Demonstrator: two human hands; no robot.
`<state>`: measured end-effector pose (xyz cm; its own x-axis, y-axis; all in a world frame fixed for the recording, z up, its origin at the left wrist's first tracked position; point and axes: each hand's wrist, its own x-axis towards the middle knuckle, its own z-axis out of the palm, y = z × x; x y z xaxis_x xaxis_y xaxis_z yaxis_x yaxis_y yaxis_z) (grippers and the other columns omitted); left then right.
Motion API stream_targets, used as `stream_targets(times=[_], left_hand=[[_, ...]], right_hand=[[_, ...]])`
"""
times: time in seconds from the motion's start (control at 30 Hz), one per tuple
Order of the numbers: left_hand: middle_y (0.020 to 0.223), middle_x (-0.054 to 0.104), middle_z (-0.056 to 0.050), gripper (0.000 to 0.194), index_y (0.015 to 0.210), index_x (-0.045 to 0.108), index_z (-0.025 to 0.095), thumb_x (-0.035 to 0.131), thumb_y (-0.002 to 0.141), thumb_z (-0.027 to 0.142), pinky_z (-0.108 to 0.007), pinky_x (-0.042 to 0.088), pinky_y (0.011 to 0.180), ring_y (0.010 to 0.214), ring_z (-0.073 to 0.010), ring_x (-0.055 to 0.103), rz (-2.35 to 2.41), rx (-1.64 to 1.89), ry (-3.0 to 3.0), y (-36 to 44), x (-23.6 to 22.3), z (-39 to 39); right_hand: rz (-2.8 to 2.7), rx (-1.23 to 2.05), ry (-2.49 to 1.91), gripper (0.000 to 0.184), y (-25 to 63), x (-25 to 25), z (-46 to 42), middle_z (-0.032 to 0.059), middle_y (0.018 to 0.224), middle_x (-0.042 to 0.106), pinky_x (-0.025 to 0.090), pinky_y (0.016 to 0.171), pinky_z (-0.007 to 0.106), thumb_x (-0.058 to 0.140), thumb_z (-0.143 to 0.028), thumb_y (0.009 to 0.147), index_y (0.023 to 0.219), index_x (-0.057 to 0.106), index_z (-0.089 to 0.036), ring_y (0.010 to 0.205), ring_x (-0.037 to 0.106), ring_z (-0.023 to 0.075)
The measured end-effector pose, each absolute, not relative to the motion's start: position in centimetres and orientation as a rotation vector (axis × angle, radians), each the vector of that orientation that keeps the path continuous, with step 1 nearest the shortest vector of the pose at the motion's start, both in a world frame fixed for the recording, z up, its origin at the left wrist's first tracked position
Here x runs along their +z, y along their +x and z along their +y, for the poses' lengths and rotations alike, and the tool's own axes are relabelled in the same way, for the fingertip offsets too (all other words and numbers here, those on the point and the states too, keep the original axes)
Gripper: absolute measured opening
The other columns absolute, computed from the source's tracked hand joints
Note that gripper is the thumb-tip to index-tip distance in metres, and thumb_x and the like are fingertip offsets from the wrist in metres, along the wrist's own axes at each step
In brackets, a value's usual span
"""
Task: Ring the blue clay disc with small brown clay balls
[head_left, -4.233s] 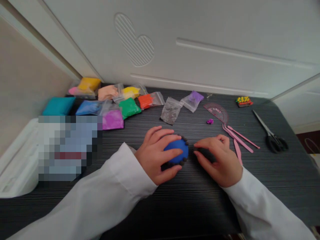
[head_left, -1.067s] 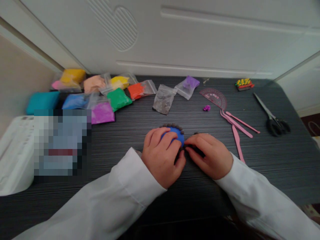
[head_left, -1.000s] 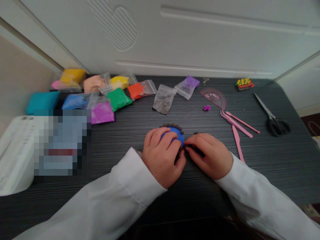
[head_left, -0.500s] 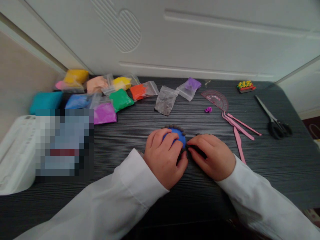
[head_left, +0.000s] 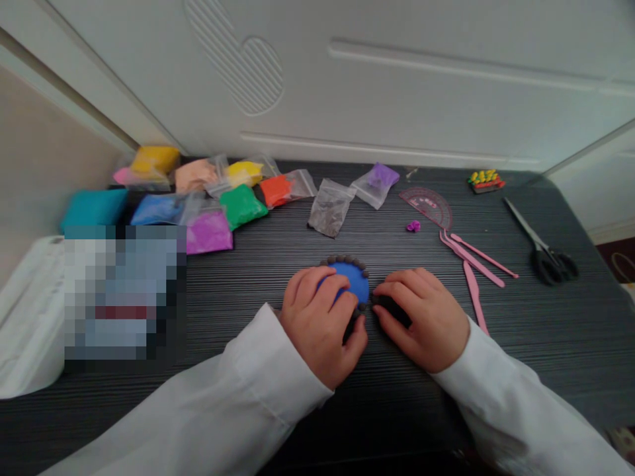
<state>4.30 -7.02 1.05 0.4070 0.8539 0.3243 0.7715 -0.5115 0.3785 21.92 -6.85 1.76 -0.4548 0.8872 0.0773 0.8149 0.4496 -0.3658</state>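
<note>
A flat blue clay disc (head_left: 355, 280) lies on the dark table with small dark grey-brown clay balls (head_left: 348, 260) lined along its far rim and at its lower right. My left hand (head_left: 322, 317) holds the disc from the left, fingers bent over its top and thumb by the near edge, hiding much of it. Just right of the disc, my right hand (head_left: 421, 317) pinches a small dark clay ball (head_left: 375, 299) between thumb and forefinger, close to a bare stretch of rim.
Bags of coloured clay, such as the green bag (head_left: 242, 206), line the back left. A bag with dark residue (head_left: 331, 207) lies beyond the disc. Rightward are a protractor (head_left: 427, 205), a purple clay piece (head_left: 413, 226), pink tools (head_left: 476, 260) and scissors (head_left: 543, 248). A white container (head_left: 32, 311) stands left.
My left hand has shifted slightly left and toward me, showing more of the blue disc. My right fingertips stay beside the disc's right edge. The whole view has tilted a little.
</note>
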Motion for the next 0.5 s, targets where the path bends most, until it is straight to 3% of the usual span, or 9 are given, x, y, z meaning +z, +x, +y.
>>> stream_targets(times=[0.17, 0.5], left_hand=[[0.094, 0.060, -0.005, 0.013, 0.072, 0.059, 0.017, 0.052, 0.071, 0.028, -0.043, 0.033, 0.093, 0.102, -0.0246, 0.045, 1.450, 0.726, 2.484, 4.23, 1.13, -7.04], [0.095, 0.059, -0.006, 0.016, 0.076, 0.060, 0.017, 0.053, 0.070, 0.029, -0.044, 0.034, 0.092, 0.102, -0.0253, 0.045, 1.431, 0.732, 2.495, 4.20, 0.91, -7.08]], right_hand=[[-2.412, 0.417, -1.456, 0.029, 21.84, 1.85, -6.76, 0.0058, 0.099, 0.054, 0.039, 0.076, 0.037, 0.046, -0.029, 0.078, 0.105, 0.052, -0.019, 0.088, 0.046, 0.0196], [-2.473, 0.373, -1.290, 0.024, 21.74, 1.59, -7.11, 0.0036, 0.104, 0.054, 0.037, 0.075, 0.036, 0.047, -0.026, 0.079, 0.100, 0.057, -0.027, 0.088, 0.046, 0.0185]])
